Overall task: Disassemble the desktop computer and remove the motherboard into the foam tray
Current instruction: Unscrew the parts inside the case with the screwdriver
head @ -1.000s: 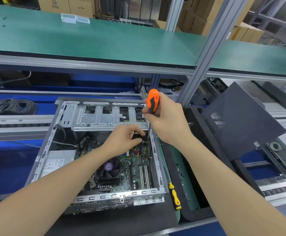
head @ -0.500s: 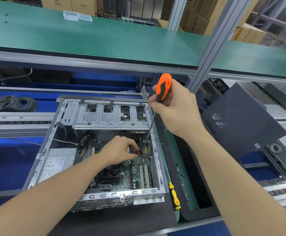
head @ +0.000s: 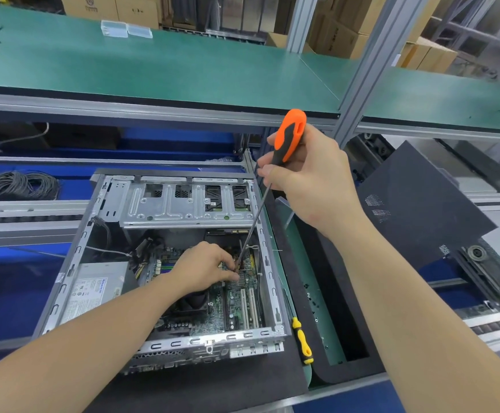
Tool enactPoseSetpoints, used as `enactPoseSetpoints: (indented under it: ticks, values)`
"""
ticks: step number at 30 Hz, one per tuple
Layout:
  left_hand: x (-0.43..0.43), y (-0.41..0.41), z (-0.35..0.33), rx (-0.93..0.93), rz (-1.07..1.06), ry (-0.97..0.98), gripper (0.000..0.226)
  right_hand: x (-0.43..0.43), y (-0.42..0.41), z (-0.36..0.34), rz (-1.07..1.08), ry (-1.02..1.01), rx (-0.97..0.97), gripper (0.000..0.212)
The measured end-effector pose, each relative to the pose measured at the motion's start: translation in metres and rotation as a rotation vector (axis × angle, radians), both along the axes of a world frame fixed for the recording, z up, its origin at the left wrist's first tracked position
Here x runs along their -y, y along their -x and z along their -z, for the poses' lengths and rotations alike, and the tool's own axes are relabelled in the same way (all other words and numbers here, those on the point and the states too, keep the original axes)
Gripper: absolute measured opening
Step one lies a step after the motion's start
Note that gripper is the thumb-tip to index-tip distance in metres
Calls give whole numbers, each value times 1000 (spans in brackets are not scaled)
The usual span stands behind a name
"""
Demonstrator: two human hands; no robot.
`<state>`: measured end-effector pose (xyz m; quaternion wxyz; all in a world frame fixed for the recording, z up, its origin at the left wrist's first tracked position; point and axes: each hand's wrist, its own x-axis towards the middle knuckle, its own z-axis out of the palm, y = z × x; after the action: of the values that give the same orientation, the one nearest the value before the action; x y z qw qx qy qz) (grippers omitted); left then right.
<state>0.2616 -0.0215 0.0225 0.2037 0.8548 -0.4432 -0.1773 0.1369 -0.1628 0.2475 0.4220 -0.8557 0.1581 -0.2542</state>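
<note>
An open desktop case (head: pixel 73 263) lies on its side on a black mat, with the green motherboard (head: pixel 236 305) inside at the lower right. My right hand (head: pixel 311 180) grips an orange-and-black screwdriver (head: pixel 289 135) above the case's right wall. Its long shaft slants down to the board, and the tip meets the board beside my left fingers. My left hand (head: pixel 204 266) is inside the case, fingertips pinching something small at the screwdriver tip; what it is I cannot make out. The black foam tray (head: pixel 332 293) lies right of the case.
A yellow-handled screwdriver (head: pixel 302 341) lies between case and tray. The dark side panel (head: pixel 421 204) leans at the right over conveyor rollers. The power supply (head: pixel 94 287) and drive cage (head: pixel 183 201) fill the case's left and far side. A green shelf (head: pixel 153 64) overhangs the bench. Coiled cables (head: pixel 16 184) sit far left.
My right hand has risen and drawn back to the right with the screwdriver, whose shaft now shows at full length. My left hand has slid lower inside the case, onto the board.
</note>
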Motion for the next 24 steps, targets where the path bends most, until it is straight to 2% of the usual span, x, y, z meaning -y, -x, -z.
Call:
enactPoseSetpoints:
  ticks: [3, 5, 6, 9, 10, 12, 14, 19, 24]
  values:
    - [-4, -7, -4, -22, -30, -5, 17, 4, 1, 1, 4, 13, 5, 30]
    - [-7, -14, -10, -86, -82, 47, 25, 8, 1, 5, 1, 24, -2, 26]
    - [-8, -16, -14, -210, -134, 93, 31, 10, 0, 7, -1, 32, -16, 24]
    - [-14, -12, -28, -951, -277, 239, 26, 12, -6, 19, -25, 0, -47, 26]
    - [-17, -10, -31, -1139, -279, 260, 23, 12, -8, 25, -47, -25, -47, 27]
    - [-23, -7, -36, -1311, -265, 275, 22, 9, -16, 38, -106, -85, -46, 27]
    - [-24, -6, -40, -1296, -252, 296, 23, 6, -22, 50, -160, -163, -46, 27]
    - [-34, -9, -45, -962, -17, 283, 22, -2, -44, 86, -282, -362, -79, 24]
    - [-38, -7, -46, -742, 57, 267, 25, -8, -59, 115, -320, -404, -36, 25]
